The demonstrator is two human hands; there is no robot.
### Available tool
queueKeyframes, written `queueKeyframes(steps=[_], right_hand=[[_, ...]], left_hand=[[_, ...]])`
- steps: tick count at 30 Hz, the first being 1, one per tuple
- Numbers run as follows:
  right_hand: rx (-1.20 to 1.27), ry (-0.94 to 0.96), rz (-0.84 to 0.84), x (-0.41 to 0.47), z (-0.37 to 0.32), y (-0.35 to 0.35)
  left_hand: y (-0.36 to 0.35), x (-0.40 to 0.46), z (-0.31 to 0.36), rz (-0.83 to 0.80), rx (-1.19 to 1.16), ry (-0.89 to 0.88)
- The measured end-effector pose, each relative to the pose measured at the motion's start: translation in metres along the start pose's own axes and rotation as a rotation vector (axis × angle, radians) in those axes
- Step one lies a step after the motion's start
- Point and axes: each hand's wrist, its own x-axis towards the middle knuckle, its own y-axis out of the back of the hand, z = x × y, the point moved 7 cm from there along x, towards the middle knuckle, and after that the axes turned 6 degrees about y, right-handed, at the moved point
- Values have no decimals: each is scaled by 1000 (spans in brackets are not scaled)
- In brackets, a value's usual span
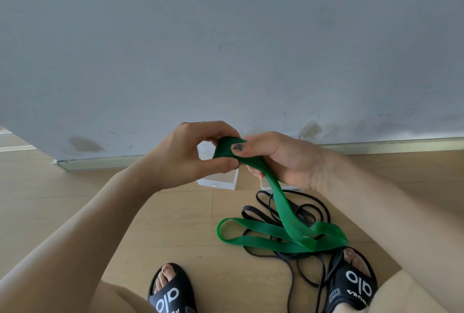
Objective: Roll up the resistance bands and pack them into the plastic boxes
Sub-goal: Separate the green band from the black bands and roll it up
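Both hands are holding one end of a green band (281, 214) up in front of a grey wall (226, 36). The left hand (190, 154) is pinching the rolled start of the band between its thumb and curled fingers. The right hand (281, 159) is gripping the same end from the other side, its thumb pressing on the green roll and its fingers curling underneath. From the hands, the band is hanging down and trailing in loose loops on the wooden floor (163, 217), lying over a tangle of black bands (296, 212). A clear plastic box (221, 182) is sitting on the floor just behind the hands, near the wall, partly hidden by them. At the bottom, two feet in black slides (170, 292) are resting on the floor, the right one touching the black bands.
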Motion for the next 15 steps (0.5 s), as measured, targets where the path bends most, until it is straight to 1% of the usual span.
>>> queueKeyframes(steps=[3,5,8,11,13,15], right_hand=[[-91,-32,49,2,5,2],[-165,-60,112,2,8,7],[-327,-78,156,-1,5,11],[-538,-42,265,-6,-5,20],[-608,26,295,-9,-12,22],[-714,117,261,-14,-19,18]], left_hand=[[-9,2,0,1,234,6],[-15,4,1,-14,317,9],[-14,8,0,-22,236,4],[-4,9,-2,14,221,-3],[1,8,-4,34,240,-9],[6,8,-6,49,241,-3]])
